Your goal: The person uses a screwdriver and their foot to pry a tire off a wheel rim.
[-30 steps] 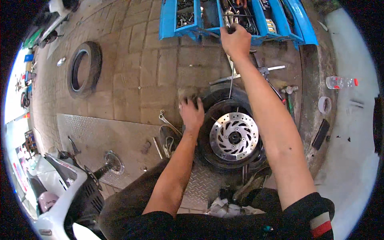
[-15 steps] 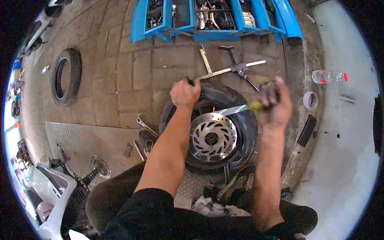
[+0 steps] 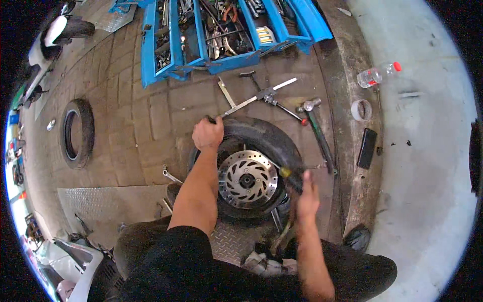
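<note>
A wheel with a black tyre and a perforated silver brake disc lies flat in front of me. My left hand is closed at the tyre's upper-left edge around something dark, mostly hidden. At the tyre's right side, my right hand is motion-blurred, its fingers around a dark tool with a yellow part. Beyond the tyre lie a metal bar tool and a hammer. A spanner rests left of the wheel.
An open blue toolbox full of tools stands ahead. A loose tyre and a metal plate lie left. A plastic bottle, tape roll and black phone sit right. A white scooter is at lower left.
My right hand has come back from the toolbox down to the tyre's right side with a yellow-marked tool. My left hand has moved up the tyre's edge and closed. The camera view has shifted.
</note>
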Available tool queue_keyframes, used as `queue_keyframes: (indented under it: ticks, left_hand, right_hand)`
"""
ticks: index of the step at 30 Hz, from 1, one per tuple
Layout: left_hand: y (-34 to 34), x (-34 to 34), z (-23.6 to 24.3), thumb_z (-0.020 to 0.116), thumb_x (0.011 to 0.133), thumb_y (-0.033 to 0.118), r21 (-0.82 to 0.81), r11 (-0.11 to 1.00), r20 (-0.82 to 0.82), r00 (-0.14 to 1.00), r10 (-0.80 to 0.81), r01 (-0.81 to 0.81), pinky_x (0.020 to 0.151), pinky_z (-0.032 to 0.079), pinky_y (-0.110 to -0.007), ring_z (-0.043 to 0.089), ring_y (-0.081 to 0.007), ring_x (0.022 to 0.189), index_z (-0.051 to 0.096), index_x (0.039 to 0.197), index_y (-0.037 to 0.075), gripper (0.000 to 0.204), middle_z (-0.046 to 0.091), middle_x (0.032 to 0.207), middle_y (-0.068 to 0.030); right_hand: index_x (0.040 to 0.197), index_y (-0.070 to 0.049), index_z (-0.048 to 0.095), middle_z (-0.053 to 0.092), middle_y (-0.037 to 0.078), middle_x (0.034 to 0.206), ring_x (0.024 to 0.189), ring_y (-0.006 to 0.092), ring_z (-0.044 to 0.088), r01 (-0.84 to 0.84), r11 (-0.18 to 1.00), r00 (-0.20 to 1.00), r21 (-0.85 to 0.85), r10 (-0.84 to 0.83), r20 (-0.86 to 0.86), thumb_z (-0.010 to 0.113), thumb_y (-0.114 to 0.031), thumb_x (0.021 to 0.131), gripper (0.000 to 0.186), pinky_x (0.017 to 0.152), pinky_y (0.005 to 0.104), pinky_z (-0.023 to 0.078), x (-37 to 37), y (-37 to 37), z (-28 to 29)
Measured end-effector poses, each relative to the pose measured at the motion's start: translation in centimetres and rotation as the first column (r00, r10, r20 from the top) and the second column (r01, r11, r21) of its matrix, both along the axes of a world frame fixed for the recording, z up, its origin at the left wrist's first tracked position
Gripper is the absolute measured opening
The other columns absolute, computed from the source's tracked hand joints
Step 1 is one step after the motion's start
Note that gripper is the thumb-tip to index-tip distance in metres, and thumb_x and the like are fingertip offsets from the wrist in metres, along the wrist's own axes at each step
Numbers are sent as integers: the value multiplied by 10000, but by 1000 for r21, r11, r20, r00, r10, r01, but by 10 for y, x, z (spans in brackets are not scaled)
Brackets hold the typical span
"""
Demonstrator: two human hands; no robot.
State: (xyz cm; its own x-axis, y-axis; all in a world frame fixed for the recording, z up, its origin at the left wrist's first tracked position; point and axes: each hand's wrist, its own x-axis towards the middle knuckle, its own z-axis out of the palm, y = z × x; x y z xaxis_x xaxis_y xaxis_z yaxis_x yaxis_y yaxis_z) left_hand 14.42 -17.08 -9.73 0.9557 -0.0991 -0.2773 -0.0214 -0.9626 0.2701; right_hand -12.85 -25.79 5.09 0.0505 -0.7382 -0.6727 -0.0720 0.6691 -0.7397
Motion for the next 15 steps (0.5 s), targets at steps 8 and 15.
queue_keyframes:
  ticks: [8, 15]
  left_hand:
    - [7, 1, -8, 596, 848, 505, 3, 1000, -5, 1000, 13, -13, 894, 549, -495, 706, -413, 983, 770, 995, 21, 535, 728, 1007, -255]
    - [7, 1, 2, 596, 854, 511, -80, 997, -36, 999, -10, 7, 898, 547, -493, 703, -410, 988, 767, 995, 20, 539, 731, 1001, -246]
  right_hand:
    - [1298, 80, 558, 697, 255, 1094, 1019, 360, 697, -845, 524, 482, -104, 664, -572, 815, -175, 730, 673, 957, 419, 518, -42, 24, 8]
    - [1407, 121, 416, 625, 337, 1218, 1135, 467, 624, -950, 311, 230, -1, 702, -674, 809, -246, 760, 841, 992, 469, 503, -41, 58, -16]
